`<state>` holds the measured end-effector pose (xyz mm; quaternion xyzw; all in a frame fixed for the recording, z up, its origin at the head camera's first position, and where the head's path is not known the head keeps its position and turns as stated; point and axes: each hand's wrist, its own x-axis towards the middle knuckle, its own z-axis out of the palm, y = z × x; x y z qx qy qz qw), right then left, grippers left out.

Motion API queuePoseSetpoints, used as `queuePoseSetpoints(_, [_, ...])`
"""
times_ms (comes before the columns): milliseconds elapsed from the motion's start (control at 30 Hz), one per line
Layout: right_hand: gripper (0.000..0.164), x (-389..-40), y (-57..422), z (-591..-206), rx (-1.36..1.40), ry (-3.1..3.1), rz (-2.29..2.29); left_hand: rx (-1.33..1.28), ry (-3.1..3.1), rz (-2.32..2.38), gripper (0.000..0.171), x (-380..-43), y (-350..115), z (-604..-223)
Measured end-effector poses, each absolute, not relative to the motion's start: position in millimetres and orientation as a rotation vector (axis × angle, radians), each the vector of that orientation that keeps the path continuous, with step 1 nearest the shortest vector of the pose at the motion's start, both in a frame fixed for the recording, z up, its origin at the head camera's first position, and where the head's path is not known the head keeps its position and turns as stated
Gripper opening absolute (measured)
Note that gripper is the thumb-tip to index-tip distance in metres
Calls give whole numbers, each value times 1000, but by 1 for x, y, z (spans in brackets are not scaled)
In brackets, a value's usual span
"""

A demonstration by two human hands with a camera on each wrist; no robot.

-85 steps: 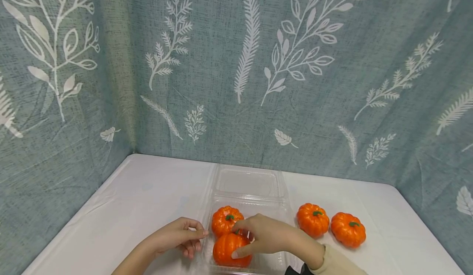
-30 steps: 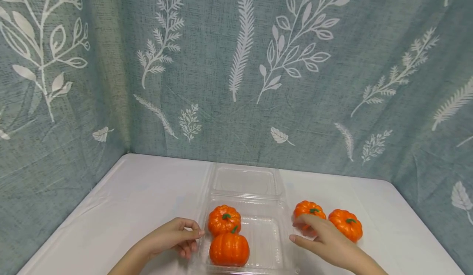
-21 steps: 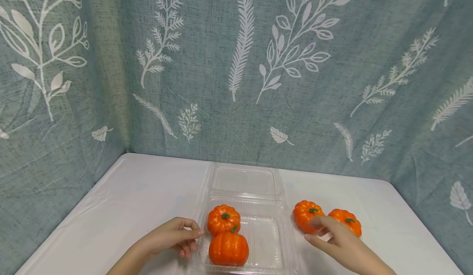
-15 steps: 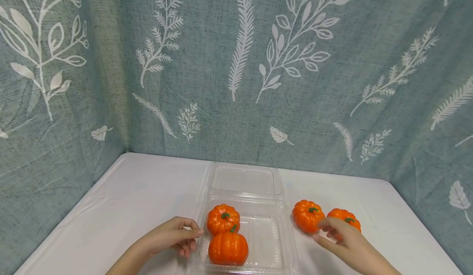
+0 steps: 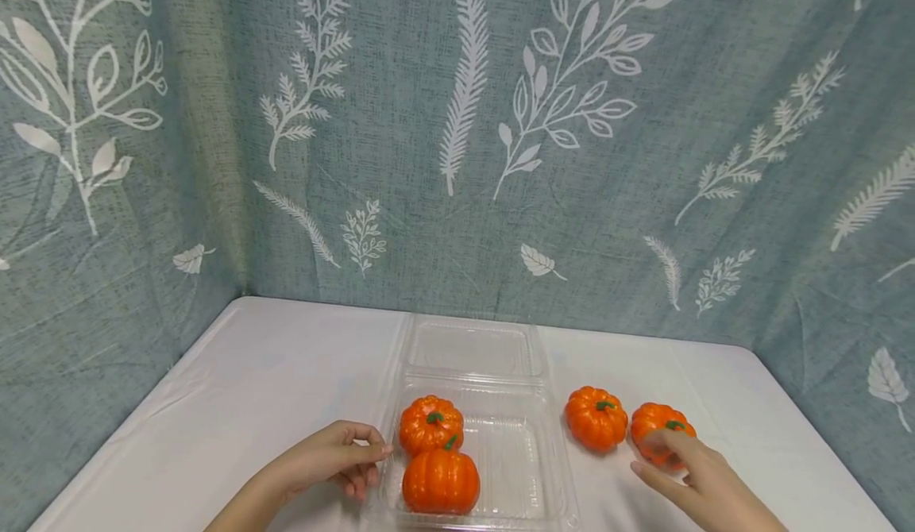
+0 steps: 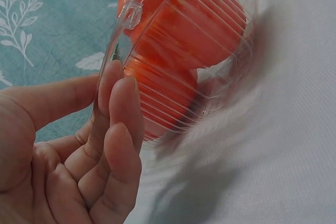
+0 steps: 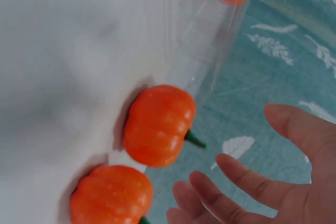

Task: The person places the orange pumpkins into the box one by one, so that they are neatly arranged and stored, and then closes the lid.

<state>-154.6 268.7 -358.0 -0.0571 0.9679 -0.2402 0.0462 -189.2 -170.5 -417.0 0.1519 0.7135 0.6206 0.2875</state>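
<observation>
In the head view my left hand [image 5: 332,456] pinches the left rim of a clear plastic clamshell box [image 5: 511,468] between thumb and fingers. The left wrist view shows those fingertips on the clear wall. Two small orange toy pumpkins sit in the left half of the box, a rear pumpkin [image 5: 431,427] and a front pumpkin [image 5: 441,483]. To the right of the box, a nearer-to-box pumpkin [image 5: 596,419] and an outer pumpkin [image 5: 650,425] rest on the table. My right hand [image 5: 704,480] hovers over the outer one, fingers spread and holding nothing, partly covering it.
The box lid [image 5: 475,349] lies folded back behind the box. A white cloth covers the table [image 5: 300,357]. A blue-green curtain [image 5: 429,159] with white leaf prints stands along the back and both sides.
My right hand has released the front pumpkin in the box and moved right, past the first loose pumpkin, to above the outer one. My left hand stays at the box's rim.
</observation>
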Motion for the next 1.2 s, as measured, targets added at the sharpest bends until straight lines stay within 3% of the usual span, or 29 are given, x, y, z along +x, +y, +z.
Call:
queuePoseSetpoints(133, [44, -155, 274, -360, -119, 3061, -585, 413, 1902, 1659, 27, -189, -171, -418])
queuePoseSetpoints(367, [71, -165, 287, -362, 5, 3071, -381, 411, 1910, 1656, 26, -189, -171, -417])
queuePoseSetpoints(1200, [55, -180, 302, -378, -164, 3224, -459, 413, 1896, 1659, 26, -190, -170, -419])
